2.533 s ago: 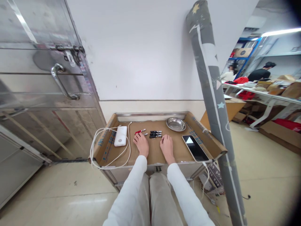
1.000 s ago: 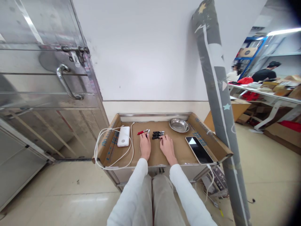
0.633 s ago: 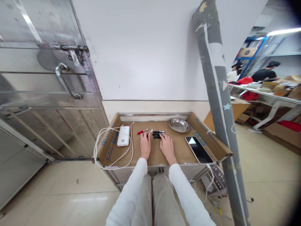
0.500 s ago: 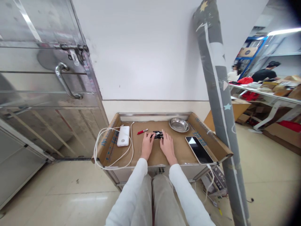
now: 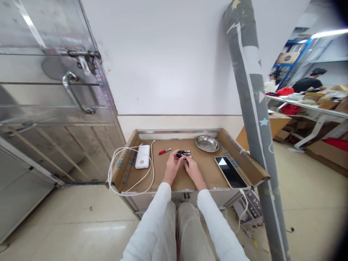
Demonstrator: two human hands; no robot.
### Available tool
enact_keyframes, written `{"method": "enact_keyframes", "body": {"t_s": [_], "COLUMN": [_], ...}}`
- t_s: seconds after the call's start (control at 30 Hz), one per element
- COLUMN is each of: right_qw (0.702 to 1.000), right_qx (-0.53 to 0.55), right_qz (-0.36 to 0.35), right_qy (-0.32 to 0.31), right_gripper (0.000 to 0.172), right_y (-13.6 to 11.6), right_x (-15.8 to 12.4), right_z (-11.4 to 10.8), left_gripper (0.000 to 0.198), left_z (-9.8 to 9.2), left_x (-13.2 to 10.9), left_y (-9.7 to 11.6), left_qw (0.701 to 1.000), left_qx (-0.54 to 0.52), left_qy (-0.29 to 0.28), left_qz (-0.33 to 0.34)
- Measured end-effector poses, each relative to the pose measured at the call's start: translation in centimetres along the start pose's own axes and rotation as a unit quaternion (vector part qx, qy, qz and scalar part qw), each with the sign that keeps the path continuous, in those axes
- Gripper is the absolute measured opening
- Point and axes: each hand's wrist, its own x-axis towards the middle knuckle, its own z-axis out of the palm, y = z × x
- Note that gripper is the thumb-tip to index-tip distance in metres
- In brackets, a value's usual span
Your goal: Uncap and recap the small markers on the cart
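Several black pens (image 5: 185,153) with pale or silvery ends lie bunched over the brown tabletop (image 5: 163,174). My left hand (image 5: 172,166) closes round their left ends, thumb on the near side. From the right and near side, my right hand (image 5: 192,169) has its fingers curled in against the same bunch, the fingertips close to the left thumb. My fingers hide part of the pens, so their exact number does not show. Just left of my hands lies a single red pen (image 5: 164,151), touched by neither hand.
A white power bank (image 5: 142,157) with a looped white cable (image 5: 153,170) lies at the left. Toward the back right sits a round metal bowl (image 5: 207,144), with a phone (image 5: 230,172) nearer. A tall grey roll (image 5: 257,90) leans beside the table. Two people sit farther right.
My hands went from lying spread over the black pens to curling round them. The left fingers wrapped the left ends, and the right hand drew slightly nearer to me. The red pen stayed put.
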Motion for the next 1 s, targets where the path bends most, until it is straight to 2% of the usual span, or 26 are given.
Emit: {"method": "enact_keyframes", "body": {"t_s": [0.17, 0.37, 0.53, 0.6, 0.7, 0.77, 0.8, 0.9, 1.0], "right_qw": [1.000, 0.997, 0.997, 0.997, 0.995, 0.991, 0.988, 0.988, 0.993], "right_qx": [-0.009, 0.009, -0.002, -0.020, -0.046, -0.062, -0.071, -0.091, -0.099], "right_qz": [0.026, 0.082, 0.077, 0.068, 0.064, 0.068, 0.069, 0.057, 0.008], "right_qy": [-0.001, -0.014, -0.012, 0.007, 0.061, 0.101, 0.115, 0.114, 0.062], "right_gripper": [0.043, 0.036, 0.030, 0.031, 0.034, 0.036, 0.037, 0.039, 0.038], "right_y": [-0.2, -0.9, -1.2, -1.3, -1.2, -1.1, -1.0, -0.8, -0.7], "right_x": [-0.1, -0.3, -0.2, -0.1, -0.1, -0.1, -0.1, -0.1, -0.3], "right_z": [-0.1, -0.5, -0.5, -0.6, -0.7, -0.7, -0.7, -0.7, -0.8], "left_gripper": [0.032, 0.032, 0.031, 0.029, 0.020, 0.012, 0.009, 0.004, 0.007], "left_z": [-0.3, -0.7, -1.1, -1.2, -1.2, -1.2, -1.1, -0.8, -0.4], "left_x": [0.1, 0.4, 0.6, 0.5, 0.2, -0.1, -0.2, -0.4, -0.2], "left_y": [0.2, 0.1, 0.2, 0.2, 0.1, -0.1, -0.2, -0.5, -0.8], "left_qw": [0.998, 0.994, 0.989, 0.993, 0.999, 0.992, 0.987, 0.975, 0.972], "left_qx": [0.041, 0.030, 0.012, 0.014, 0.020, 0.049, 0.073, 0.139, 0.164], "left_qy": [0.036, 0.108, 0.140, 0.109, -0.027, -0.118, -0.146, -0.174, -0.168], "left_qz": [0.021, -0.011, -0.042, -0.052, -0.038, -0.011, 0.000, 0.008, 0.004]}}
